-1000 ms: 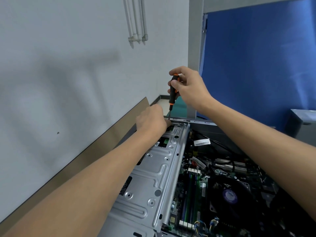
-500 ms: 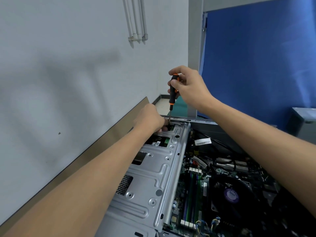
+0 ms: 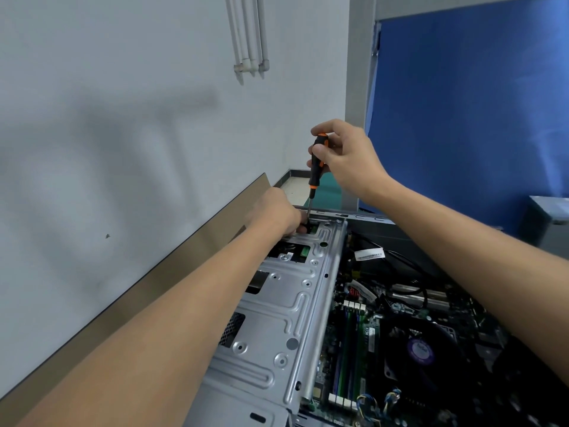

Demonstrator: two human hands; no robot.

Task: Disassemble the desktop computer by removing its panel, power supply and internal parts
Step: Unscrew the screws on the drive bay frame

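Observation:
The open desktop computer lies in front of me with its side panel off. A silver metal drive cage (image 3: pixel 286 306) covers its left half. To the right the motherboard shows memory sticks (image 3: pixel 349 343) and a black CPU fan (image 3: pixel 421 349). My right hand (image 3: pixel 348 158) grips a black and orange screwdriver (image 3: pixel 317 161) upright, its tip down at the cage's far corner. My left hand (image 3: pixel 274 211) rests at that corner, fingers curled beside the tip; what they pinch is hidden.
A grey wall runs along the left, with a brown strip (image 3: pixel 147 291) between it and the case. A blue panel (image 3: pixel 468 103) stands behind on the right, a grey box (image 3: pixel 548 223) at the far right. Black cables (image 3: pixel 409 272) cross the motherboard.
My view has tipped slightly, showing more of the cage. My left hand has shifted a little further along the cage's far corner. The screwdriver stays upright in the same spot.

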